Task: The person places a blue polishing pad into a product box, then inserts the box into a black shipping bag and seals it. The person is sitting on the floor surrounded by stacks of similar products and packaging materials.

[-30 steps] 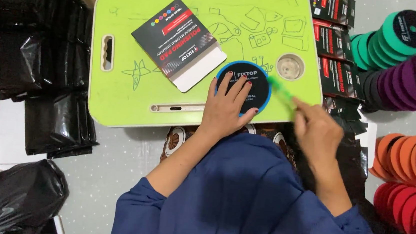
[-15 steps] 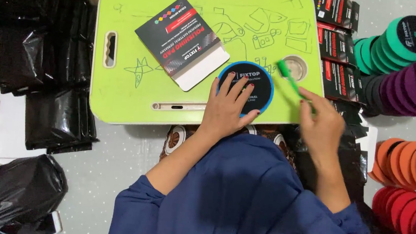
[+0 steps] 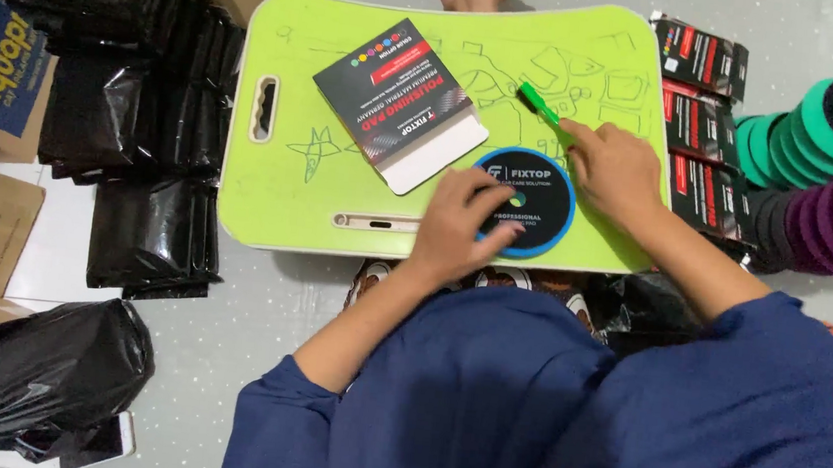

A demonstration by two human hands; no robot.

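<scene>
Right hand (image 3: 615, 166) moved up-left, grip closed on green stick (image 3: 538, 105), left hand (image 3: 463, 223) flat, open, on round pad (image 3: 529, 209)

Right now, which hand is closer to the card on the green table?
Left. The left hand rests on the round blue pad, just right of the card. The right hand holds a green tool farther right.

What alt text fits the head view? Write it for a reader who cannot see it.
A person's left hand presses a round blue-rimmed black pad on a lime-green lap table, while the right hand holds a green tool. A dark printed card lies nearby.
</scene>
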